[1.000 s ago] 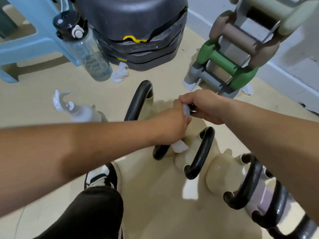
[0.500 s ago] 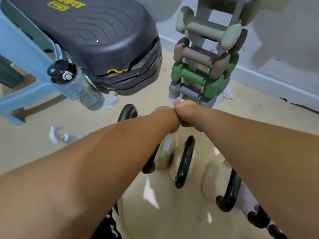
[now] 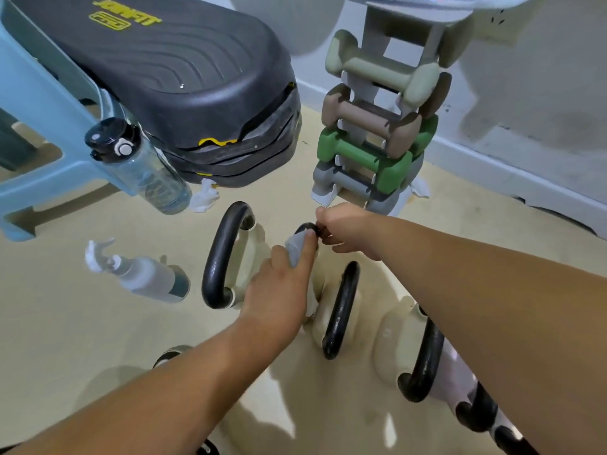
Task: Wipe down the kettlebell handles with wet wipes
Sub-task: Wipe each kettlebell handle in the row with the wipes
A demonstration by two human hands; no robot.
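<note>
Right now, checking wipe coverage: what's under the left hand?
A grey wet wipe against the black kettlebell handle. The left hand hides most of that handle; the right hand grips its far end.

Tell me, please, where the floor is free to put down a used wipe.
Widest free patch: bare floor between the spray bottle and the left forearm. A smaller one lies between the dumbbell rack, the wall and the right forearm. Crowded: the kettlebell row, and around the water bottle and crumpled wipe.

It was a home workout corner: a dumbbell rack [image 3: 377, 139], a black aerobic step [image 3: 170, 67] and kettlebells [image 3: 341, 310] crowded the beige floor [image 3: 65, 323]
</note>
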